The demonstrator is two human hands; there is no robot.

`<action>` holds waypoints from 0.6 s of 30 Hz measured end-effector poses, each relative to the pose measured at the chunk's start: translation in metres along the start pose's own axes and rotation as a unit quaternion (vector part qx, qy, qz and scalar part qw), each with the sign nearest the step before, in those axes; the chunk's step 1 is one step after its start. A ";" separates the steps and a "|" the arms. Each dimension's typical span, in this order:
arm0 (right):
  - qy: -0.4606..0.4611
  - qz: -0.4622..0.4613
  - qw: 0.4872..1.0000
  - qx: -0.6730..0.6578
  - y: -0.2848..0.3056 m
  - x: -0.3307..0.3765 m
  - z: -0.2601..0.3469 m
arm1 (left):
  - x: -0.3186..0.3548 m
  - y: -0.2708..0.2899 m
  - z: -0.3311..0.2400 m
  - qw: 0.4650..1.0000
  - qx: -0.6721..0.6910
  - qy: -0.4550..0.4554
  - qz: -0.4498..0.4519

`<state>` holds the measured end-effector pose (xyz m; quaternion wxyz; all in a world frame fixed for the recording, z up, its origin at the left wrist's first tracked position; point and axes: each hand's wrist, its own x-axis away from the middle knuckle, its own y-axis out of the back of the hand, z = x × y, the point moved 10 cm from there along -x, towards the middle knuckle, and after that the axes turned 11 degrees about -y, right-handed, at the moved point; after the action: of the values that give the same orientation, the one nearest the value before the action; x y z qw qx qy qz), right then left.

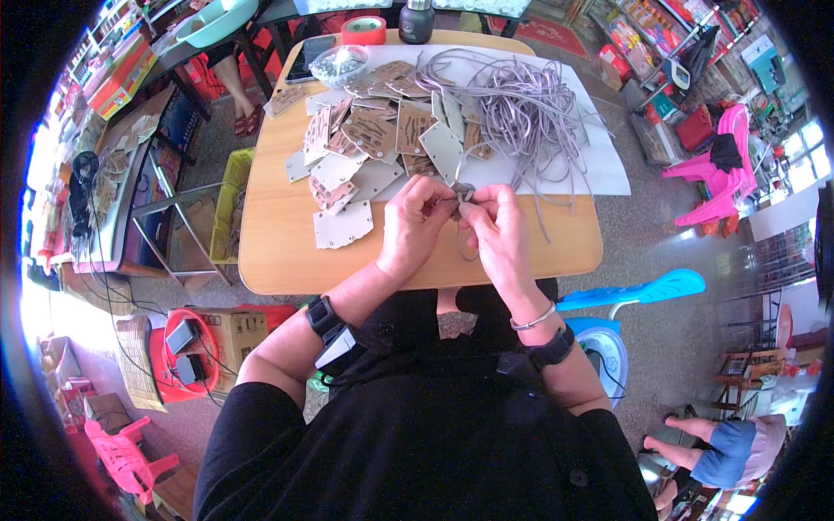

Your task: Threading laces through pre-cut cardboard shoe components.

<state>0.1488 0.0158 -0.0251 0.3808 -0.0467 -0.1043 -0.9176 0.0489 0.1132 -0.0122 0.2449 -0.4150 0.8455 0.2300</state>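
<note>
My left hand (413, 221) and my right hand (498, 233) meet above the near part of the wooden table (287, 252). Both pinch a thin grey cord (469, 257), bunched or looped between the fingertips; whether a knot is there I cannot make out. A strand of it hangs below the fingers. Just beyond my hands lies a heap of brown printed cards (371, 132) and pale plates with small holes. One pale plate (343, 226) rests beside my left hand. To the right is a large tangle of grey cords (530, 108) on a white sheet (599, 165).
At the table's far side stand a clear bowl of small metal pieces (340, 66), a phone (310, 59), a red tape roll (363, 30) and a dark bottle (416, 22). A yellow crate (232, 204) is left of the table, a blue chair (651, 291) right.
</note>
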 end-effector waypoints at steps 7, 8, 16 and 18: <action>0.121 -0.067 0.982 0.125 0.001 0.009 0.026 | 0.000 -0.002 -0.002 1.000 0.024 0.006 0.011; 0.121 -0.070 0.983 0.121 0.002 0.009 0.026 | 0.000 -0.003 -0.002 0.999 0.035 0.007 0.012; 0.135 -0.061 0.982 0.121 0.004 0.020 0.028 | 0.007 -0.005 0.022 0.994 0.077 0.079 0.011; 0.143 -0.061 0.968 0.196 0.001 0.022 0.032 | 0.006 -0.005 0.023 0.995 0.067 0.076 0.012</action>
<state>0.1342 0.0075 0.0103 0.3368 0.1670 -0.2296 -0.8978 0.0546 0.1208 -0.0350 0.2042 -0.4034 0.8803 0.1437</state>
